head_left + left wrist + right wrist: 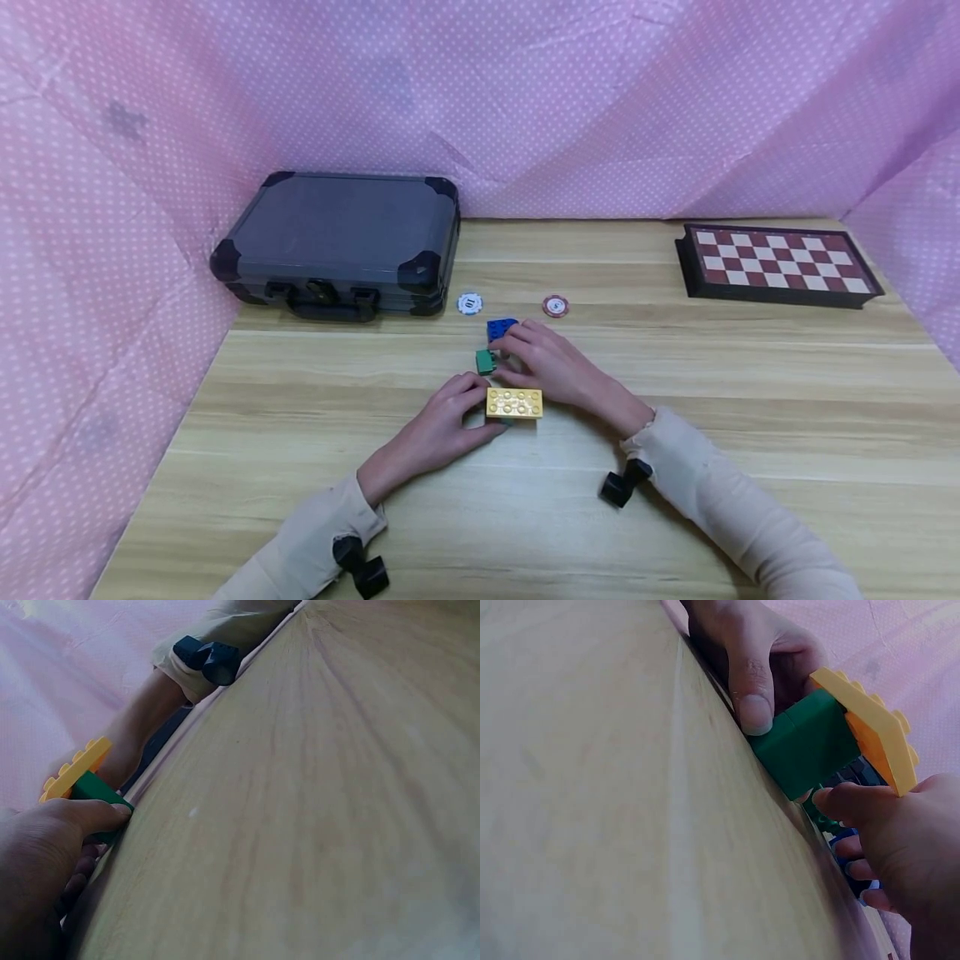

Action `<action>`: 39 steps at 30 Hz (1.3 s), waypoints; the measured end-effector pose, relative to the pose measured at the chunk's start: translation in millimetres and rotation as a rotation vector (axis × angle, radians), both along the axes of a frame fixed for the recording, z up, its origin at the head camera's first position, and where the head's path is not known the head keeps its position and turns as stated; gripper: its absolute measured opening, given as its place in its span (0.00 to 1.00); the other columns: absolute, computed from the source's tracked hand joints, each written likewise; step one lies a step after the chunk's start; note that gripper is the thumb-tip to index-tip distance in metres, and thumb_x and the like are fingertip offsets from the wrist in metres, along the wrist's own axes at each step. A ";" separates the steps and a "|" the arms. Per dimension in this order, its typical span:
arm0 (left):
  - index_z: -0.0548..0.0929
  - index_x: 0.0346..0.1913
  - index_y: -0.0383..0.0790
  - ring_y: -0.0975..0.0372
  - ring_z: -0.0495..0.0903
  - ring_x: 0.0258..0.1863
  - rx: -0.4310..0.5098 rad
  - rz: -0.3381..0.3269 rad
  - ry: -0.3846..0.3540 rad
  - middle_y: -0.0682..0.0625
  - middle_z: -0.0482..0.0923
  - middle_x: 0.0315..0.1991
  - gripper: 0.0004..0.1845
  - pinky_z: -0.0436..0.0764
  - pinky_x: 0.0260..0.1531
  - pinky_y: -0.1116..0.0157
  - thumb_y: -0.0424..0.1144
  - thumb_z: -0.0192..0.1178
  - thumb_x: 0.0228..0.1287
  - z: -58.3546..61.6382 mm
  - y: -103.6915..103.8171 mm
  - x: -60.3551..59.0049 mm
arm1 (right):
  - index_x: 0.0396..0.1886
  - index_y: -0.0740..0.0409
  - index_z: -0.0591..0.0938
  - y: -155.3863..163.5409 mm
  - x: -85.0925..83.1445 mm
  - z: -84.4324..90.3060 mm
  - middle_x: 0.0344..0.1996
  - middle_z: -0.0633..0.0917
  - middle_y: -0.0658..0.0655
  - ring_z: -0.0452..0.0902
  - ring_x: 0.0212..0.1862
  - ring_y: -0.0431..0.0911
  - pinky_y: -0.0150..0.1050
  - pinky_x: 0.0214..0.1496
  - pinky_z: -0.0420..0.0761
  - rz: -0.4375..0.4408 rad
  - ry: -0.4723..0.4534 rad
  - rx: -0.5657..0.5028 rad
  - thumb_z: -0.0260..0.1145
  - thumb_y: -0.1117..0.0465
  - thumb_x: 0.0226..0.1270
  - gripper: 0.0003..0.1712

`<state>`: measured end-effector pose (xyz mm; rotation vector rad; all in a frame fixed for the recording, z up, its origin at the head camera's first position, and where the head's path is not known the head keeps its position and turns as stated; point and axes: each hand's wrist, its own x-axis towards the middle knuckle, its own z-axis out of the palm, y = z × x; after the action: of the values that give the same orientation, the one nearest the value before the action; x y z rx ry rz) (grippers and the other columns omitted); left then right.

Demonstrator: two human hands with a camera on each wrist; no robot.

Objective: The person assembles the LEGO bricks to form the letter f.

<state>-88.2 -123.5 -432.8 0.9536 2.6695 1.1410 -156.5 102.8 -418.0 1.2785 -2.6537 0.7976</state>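
A yellow brick (514, 402) sits on top of a larger green brick (806, 742) in the middle of the wooden table (300, 417). My left hand (450, 417) grips this stack from the left, thumb pressed on the green brick's side. My right hand (551, 362) lies just behind the stack, fingers curled. Its thumb touches a small green brick (485, 361), and its fingertips reach a blue brick (501, 327). In the right wrist view the small green brick (821, 821) and the blue brick (853, 871) are mostly hidden by those fingers.
A dark grey case (337, 242) lies at the back left and a folded chessboard (780, 260) at the back right. A white chip (469, 303) and a red chip (555, 306) lie behind the bricks. Pink dotted cloth (112, 250) walls in the table.
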 end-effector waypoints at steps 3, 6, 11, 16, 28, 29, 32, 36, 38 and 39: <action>0.86 0.55 0.38 0.62 0.75 0.54 0.002 0.000 -0.003 0.52 0.77 0.54 0.19 0.80 0.54 0.60 0.40 0.75 0.63 0.2 -0.2 0.1 | 0.58 0.59 0.84 -1.0 0.0 -1.3 0.47 0.83 0.54 0.75 0.46 0.47 0.43 0.50 0.78 0.003 0.013 -0.005 0.73 0.53 0.70 0.22; 0.86 0.55 0.38 0.61 0.76 0.55 0.005 -0.002 -0.005 0.52 0.77 0.54 0.19 0.80 0.56 0.59 0.40 0.75 0.63 0.4 -0.3 0.0 | 0.58 0.59 0.84 -2.0 0.0 -2.6 0.45 0.82 0.53 0.74 0.45 0.46 0.43 0.48 0.78 0.001 0.026 -0.012 0.74 0.53 0.69 0.22; 0.86 0.55 0.38 0.61 0.76 0.55 0.007 -0.005 -0.003 0.52 0.77 0.54 0.19 0.80 0.56 0.60 0.40 0.75 0.63 0.6 0.1 -0.3 | 0.57 0.60 0.83 -3.1 0.7 -3.3 0.45 0.83 0.53 0.74 0.44 0.46 0.42 0.47 0.78 -0.011 0.004 -0.023 0.75 0.53 0.68 0.23; 0.87 0.53 0.38 0.62 0.76 0.52 0.011 -0.004 0.005 0.52 0.77 0.52 0.18 0.80 0.53 0.61 0.39 0.76 0.63 0.1 0.6 -0.5 | 0.56 0.60 0.83 -1.3 3.2 -2.3 0.48 0.83 0.54 0.75 0.48 0.46 0.44 0.51 0.79 -0.058 -0.070 -0.033 0.76 0.53 0.67 0.23; 0.87 0.51 0.38 0.63 0.76 0.51 0.017 0.006 0.018 0.53 0.77 0.51 0.17 0.81 0.52 0.61 0.39 0.76 0.62 -0.5 -0.5 0.7 | 0.56 0.57 0.82 2.8 5.8 -0.5 0.50 0.82 0.55 0.76 0.52 0.47 0.47 0.54 0.79 -0.113 -0.172 -0.036 0.77 0.51 0.65 0.25; 0.87 0.52 0.38 0.63 0.76 0.51 0.016 0.005 0.017 0.53 0.77 0.51 0.17 0.81 0.52 0.61 0.39 0.76 0.63 -0.5 -0.6 0.7 | 0.57 0.57 0.82 2.9 5.6 -0.9 0.50 0.82 0.54 0.76 0.51 0.47 0.47 0.54 0.79 -0.111 -0.174 -0.033 0.77 0.51 0.65 0.25; 0.87 0.53 0.38 0.63 0.76 0.52 0.014 0.002 0.013 0.53 0.77 0.52 0.18 0.80 0.54 0.60 0.39 0.76 0.63 -0.8 -0.3 0.4 | 0.58 0.57 0.83 3.6 5.4 -2.2 0.50 0.82 0.53 0.74 0.50 0.46 0.45 0.51 0.78 -0.101 -0.170 -0.028 0.76 0.51 0.66 0.26; 0.87 0.53 0.38 0.63 0.76 0.52 0.010 0.002 0.014 0.53 0.77 0.52 0.18 0.81 0.53 0.61 0.39 0.76 0.62 -1.6 0.1 0.0 | 0.58 0.57 0.83 4.7 5.6 -3.1 0.51 0.82 0.53 0.73 0.48 0.46 0.45 0.48 0.77 -0.084 -0.153 -0.034 0.76 0.51 0.67 0.24; 0.87 0.53 0.38 0.63 0.76 0.52 0.011 0.001 0.015 0.52 0.77 0.52 0.18 0.81 0.53 0.61 0.39 0.76 0.62 -1.7 0.3 0.0 | 0.58 0.57 0.83 5.5 6.1 -2.9 0.52 0.82 0.54 0.74 0.49 0.47 0.45 0.49 0.78 -0.081 -0.153 -0.040 0.76 0.52 0.67 0.24; 0.87 0.53 0.38 0.63 0.76 0.52 0.012 0.001 0.014 0.52 0.77 0.52 0.18 0.81 0.53 0.61 0.39 0.76 0.62 -1.7 0.3 0.0 | 0.58 0.56 0.84 6.0 6.4 -2.3 0.53 0.82 0.54 0.74 0.51 0.47 0.46 0.50 0.78 -0.081 -0.153 -0.042 0.76 0.52 0.66 0.24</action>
<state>-88.2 -123.1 -434.4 0.9654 2.6776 1.1556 -150.0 108.9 -420.3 1.1350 -2.7685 0.9707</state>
